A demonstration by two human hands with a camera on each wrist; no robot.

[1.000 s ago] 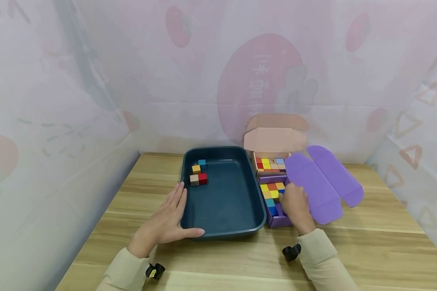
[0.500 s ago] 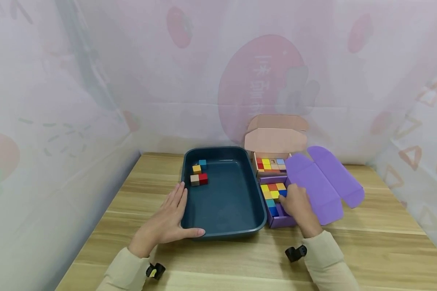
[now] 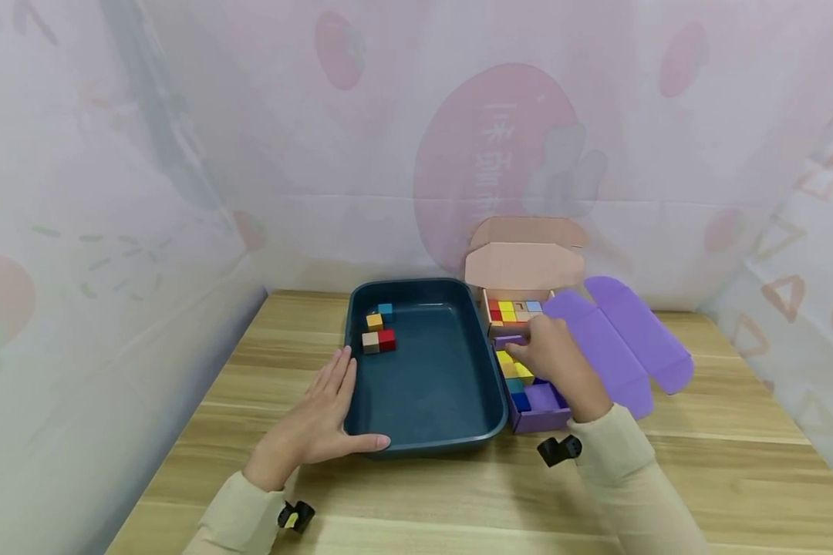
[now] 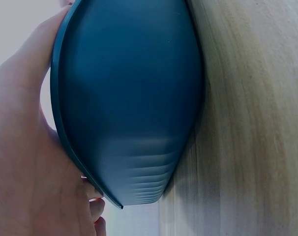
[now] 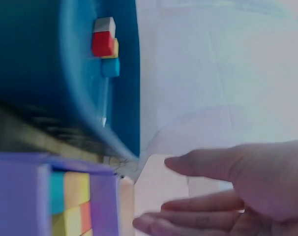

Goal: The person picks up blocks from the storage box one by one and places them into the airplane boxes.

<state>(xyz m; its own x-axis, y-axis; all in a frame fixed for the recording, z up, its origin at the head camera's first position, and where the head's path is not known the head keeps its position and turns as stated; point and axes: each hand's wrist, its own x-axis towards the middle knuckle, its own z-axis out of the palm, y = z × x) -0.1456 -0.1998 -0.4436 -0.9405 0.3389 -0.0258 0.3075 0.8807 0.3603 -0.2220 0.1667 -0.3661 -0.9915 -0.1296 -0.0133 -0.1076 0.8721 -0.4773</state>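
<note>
My left hand (image 3: 315, 428) rests with straight fingers on the rim of a dark teal tray (image 3: 433, 401), at its near left corner; the left wrist view shows the palm beside the tray's outer wall. Several colored wooden cubes sit inside the tray, among them a red cube (image 3: 386, 340) and a blue cube (image 3: 385, 310). Above the far part of a purple box (image 3: 540, 420) is my right hand (image 3: 554, 354), partly covering the cubes in it. In the right wrist view its thumb and fingers stand apart, with nothing seen between them.
Behind the purple box stands an open tan box (image 3: 524, 266) holding several cubes. The purple lid (image 3: 614, 347) spreads to the right over the wooden table (image 3: 722, 447). A printed cloth (image 3: 361, 154) hangs behind.
My right hand has lifted out of the purple box's near part and moved farther back, toward the tan box. The left hand and the tray's cubes stay where they were.
</note>
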